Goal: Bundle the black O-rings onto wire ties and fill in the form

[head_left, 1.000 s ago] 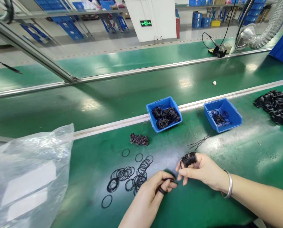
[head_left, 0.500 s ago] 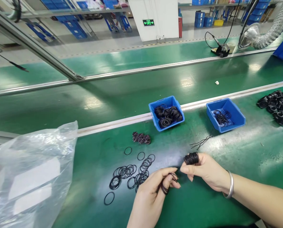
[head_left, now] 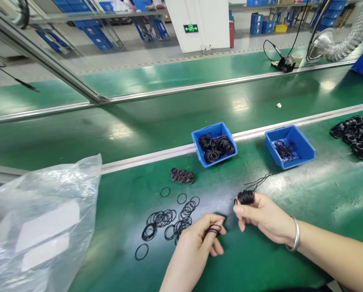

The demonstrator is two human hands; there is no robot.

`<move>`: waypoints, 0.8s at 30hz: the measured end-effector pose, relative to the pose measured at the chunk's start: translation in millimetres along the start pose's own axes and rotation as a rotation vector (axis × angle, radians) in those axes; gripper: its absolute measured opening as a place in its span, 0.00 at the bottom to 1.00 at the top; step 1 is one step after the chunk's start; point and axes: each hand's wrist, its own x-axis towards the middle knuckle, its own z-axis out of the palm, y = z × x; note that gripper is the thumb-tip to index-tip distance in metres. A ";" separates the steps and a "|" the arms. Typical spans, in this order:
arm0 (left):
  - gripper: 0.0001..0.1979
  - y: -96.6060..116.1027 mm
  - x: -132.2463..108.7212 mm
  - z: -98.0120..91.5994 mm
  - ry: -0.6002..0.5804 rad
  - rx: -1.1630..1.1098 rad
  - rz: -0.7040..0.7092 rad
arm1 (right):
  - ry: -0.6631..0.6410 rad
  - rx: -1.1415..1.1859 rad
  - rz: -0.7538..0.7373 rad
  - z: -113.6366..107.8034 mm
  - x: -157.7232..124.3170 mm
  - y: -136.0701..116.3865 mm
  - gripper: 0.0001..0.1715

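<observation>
Black rings (head_left: pixel 246 197) are bunched around a finger of the right hand (head_left: pixel 268 217), thumb pressed close, more rings (head_left: pixel 213 230) are pinched in the left hand's (head_left: pixel 196 239) grip over the table (head_left: pixel 114 211), and the bunch could be spilled if that finger is tipped.

The table (head_left: pixel 117 202) is green, crossed by a whitish strip (head_left: pixel 148 158). Rings (head_left: pixel 184 223) at near left are black, both bins (head_left: pixel 305 155) blue, the bangle (head_left: pixel 297 234) silver. Far off, the pillar (head_left: pixel 210 26) is white, its sign (head_left: pixel 190 28) black and green.
</observation>
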 end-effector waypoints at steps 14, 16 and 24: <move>0.16 -2.8 -2.3 -3.3 0.013 0.155 0.225 | 0.036 -0.071 0.023 -3.8 -1.3 -6.5 0.19; 0.16 -4.9 -3.4 -3.2 0.066 0.196 0.273 | 0.028 -0.106 0.012 -2.5 -1.4 -4.9 0.20; 0.19 -6.4 -3.8 2.9 0.149 0.202 0.352 | -0.022 -0.334 -0.075 2.5 -3.4 7.6 0.16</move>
